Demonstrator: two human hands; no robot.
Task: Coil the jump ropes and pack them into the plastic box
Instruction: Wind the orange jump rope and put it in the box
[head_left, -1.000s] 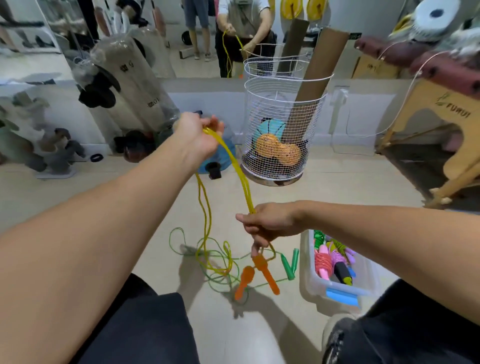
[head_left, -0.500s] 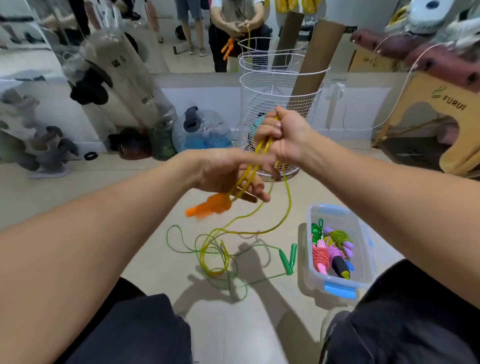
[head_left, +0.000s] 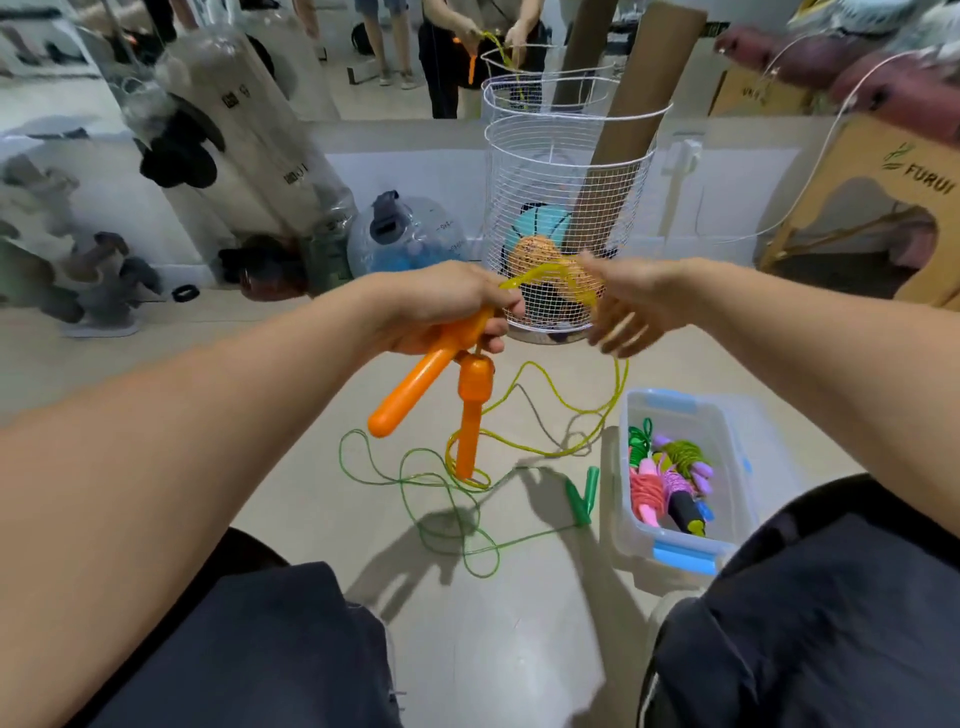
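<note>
Over floor (head_left: 311, 395), left hand (head_left: 441, 306) grips orange handles (head_left: 415, 389)

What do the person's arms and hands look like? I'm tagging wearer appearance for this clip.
Both forearms are bare, with no sleeves in view. The left hand and right hand wear no gloves, and no rings or watch show. The right hand's fingers are motion-blurred. Dark trousers cover the knees below.

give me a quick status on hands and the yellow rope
Left hand grips both orange handles. Right hand pulls yellow rope. Green rope loose on floor beside box.
</note>
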